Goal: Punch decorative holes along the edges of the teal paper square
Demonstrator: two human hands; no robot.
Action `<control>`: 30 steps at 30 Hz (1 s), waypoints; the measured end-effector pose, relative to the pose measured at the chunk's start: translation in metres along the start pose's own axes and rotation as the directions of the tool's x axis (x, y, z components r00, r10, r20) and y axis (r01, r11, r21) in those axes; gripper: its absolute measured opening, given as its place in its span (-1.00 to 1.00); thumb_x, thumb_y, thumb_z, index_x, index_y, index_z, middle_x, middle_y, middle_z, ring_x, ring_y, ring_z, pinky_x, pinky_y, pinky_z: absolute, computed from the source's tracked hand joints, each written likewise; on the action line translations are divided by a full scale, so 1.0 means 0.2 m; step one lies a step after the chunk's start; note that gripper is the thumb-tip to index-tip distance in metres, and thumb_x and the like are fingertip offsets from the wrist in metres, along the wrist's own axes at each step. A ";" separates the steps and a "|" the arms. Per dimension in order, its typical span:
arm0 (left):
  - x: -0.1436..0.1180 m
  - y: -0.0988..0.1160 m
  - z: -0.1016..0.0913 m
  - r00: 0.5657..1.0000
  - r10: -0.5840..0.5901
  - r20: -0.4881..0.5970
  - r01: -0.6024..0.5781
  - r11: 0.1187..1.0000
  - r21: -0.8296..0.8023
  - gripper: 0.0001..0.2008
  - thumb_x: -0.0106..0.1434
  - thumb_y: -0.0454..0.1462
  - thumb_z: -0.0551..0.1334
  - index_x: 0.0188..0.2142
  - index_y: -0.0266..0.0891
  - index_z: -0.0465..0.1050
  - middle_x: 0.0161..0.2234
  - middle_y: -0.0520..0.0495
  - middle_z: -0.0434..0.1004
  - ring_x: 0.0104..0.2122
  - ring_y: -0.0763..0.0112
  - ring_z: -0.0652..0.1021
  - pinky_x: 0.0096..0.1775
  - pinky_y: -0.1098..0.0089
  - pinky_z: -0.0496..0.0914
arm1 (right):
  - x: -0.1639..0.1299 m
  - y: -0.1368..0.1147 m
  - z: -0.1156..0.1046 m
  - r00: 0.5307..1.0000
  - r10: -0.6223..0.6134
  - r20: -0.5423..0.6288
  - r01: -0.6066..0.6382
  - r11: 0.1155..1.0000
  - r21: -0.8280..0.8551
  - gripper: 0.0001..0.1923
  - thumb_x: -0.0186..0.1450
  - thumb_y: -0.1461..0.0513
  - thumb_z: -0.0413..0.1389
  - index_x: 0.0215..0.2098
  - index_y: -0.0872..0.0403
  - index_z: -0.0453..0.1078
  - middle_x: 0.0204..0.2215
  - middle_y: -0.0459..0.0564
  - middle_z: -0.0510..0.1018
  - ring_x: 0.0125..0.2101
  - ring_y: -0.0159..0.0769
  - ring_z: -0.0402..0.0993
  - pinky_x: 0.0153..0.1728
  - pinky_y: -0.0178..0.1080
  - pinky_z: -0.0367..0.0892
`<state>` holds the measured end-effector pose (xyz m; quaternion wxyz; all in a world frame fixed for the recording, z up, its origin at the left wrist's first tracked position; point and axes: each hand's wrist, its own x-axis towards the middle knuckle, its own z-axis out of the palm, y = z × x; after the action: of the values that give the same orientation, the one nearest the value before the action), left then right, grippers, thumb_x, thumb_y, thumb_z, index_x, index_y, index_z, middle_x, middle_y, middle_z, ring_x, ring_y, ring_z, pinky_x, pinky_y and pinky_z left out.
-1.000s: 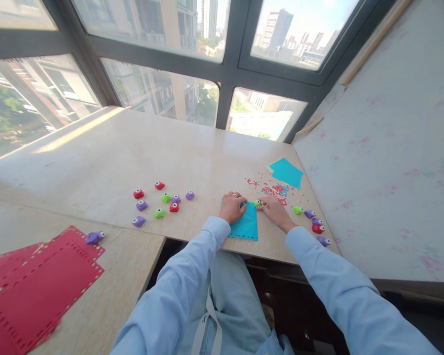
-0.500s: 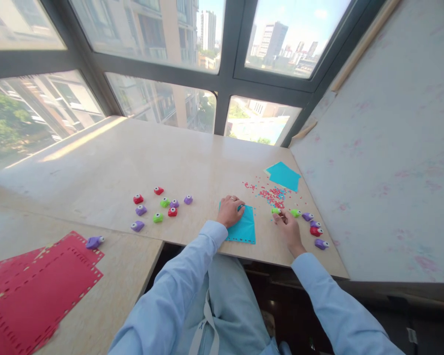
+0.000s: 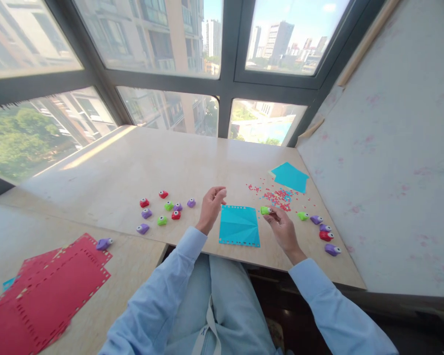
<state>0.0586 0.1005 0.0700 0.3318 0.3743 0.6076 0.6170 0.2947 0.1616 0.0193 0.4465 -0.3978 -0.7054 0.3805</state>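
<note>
A square sheet of blue paper (image 3: pixel 240 228) lies on the table in front of me, with creases fanning across it and rows of small punched holes along its far and near edges. My left hand (image 3: pixel 211 207) hovers just off its left side, fingers loosely bent and apart, holding nothing. To the right of the sheet, my right hand (image 3: pixel 281 226) grips a green craft punch (image 3: pixel 266 210) between thumb and fingers. Red and blue punched paper bits (image 3: pixel 279 198) are scattered behind that hand.
Several red, green and purple punches (image 3: pixel 162 221) stand left of the sheet. More punches (image 3: pixel 325 235) line the right table edge. A folded blue paper (image 3: pixel 290 177) lies at the back right. Red punched sheets (image 3: pixel 55 291) overlap at the left, with a purple punch (image 3: pixel 104 243) on them.
My left hand has lifted off the blue sheet and moved left, uncovering it. My right hand has picked up the green punch and brought it left towards the sheet. The view has shifted slightly.
</note>
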 end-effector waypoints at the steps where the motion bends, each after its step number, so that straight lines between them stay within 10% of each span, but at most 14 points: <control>1: -0.03 0.01 0.00 0.989 -0.068 0.134 0.072 0.997 -0.025 -0.58 0.24 -0.04 0.20 -0.05 -0.29 0.45 -0.25 -0.14 0.55 -0.42 0.41 0.54 -0.51 0.48 0.33 | 0.01 -0.04 0.02 0.998 -0.050 0.030 0.051 0.999 -0.012 -0.56 0.28 -0.08 0.17 -0.05 0.05 0.44 -0.16 0.08 0.50 -0.22 -0.18 0.46 -0.15 -0.13 0.40; 5: -0.19 -0.02 0.08 0.894 -0.128 0.429 0.202 0.970 -0.132 -0.35 0.06 0.00 0.39 0.08 -0.25 0.38 -0.26 -0.14 0.54 -0.35 0.34 0.56 -0.49 0.47 0.39 | 0.02 -0.18 0.12 0.947 -0.249 0.203 0.260 0.965 -0.026 -0.70 0.39 0.05 0.08 -0.02 0.00 0.46 -0.17 0.06 0.49 -0.18 -0.18 0.44 -0.14 -0.14 0.40; 12: -0.33 -0.16 0.08 0.959 -0.203 0.199 0.251 0.934 -0.254 -0.57 0.05 -0.02 0.39 -0.23 -0.29 0.46 -0.43 -0.02 0.49 -0.42 0.39 0.54 -0.37 0.38 0.46 | 0.01 -0.21 0.18 0.883 -0.271 0.382 0.303 0.953 -0.025 -0.70 0.40 0.11 0.05 0.04 -0.02 0.45 -0.10 0.06 0.53 -0.08 -0.15 0.45 -0.01 -0.07 0.37; 17: -0.25 -0.21 -0.12 0.997 -0.048 -0.059 0.060 0.976 0.207 -0.69 0.12 -0.13 0.34 -0.20 -0.27 0.50 -0.35 -0.04 0.54 -0.38 0.36 0.53 -0.31 0.34 0.44 | -0.02 -0.14 0.14 0.909 -0.219 0.356 0.240 0.971 -0.017 -0.72 0.40 0.07 0.06 -0.04 0.00 0.47 -0.14 0.04 0.56 -0.12 -0.18 0.48 -0.02 -0.08 0.37; 22: -0.16 -0.23 -0.29 0.978 0.186 -0.094 -0.060 0.685 0.726 -0.76 0.17 -0.21 0.32 -0.16 -0.19 0.55 -0.24 -0.11 0.55 -0.27 0.25 0.52 -0.15 0.28 0.40 | -0.05 -0.06 0.09 0.931 -0.161 0.326 0.188 0.981 -0.054 -0.71 0.39 0.05 0.06 -0.09 0.02 0.48 -0.14 0.06 0.56 -0.15 -0.17 0.49 -0.04 -0.07 0.39; 30: -0.17 -0.23 -0.28 0.994 0.082 -0.075 0.036 0.402 0.915 -0.62 0.28 -0.10 0.23 0.03 -0.22 0.46 -0.16 -0.26 0.57 -0.16 0.07 0.55 -0.19 0.25 0.36 | -0.04 -0.01 0.07 0.916 -0.183 0.357 0.283 0.926 -0.252 -0.68 0.38 0.10 0.02 0.01 0.03 0.44 -0.05 0.11 0.51 0.01 -0.08 0.40 0.08 0.05 0.29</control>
<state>0.0255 0.0451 0.0223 0.0316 0.4690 0.8577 0.2083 0.2832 0.1506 0.0129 0.3007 -0.3043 -0.8614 0.2737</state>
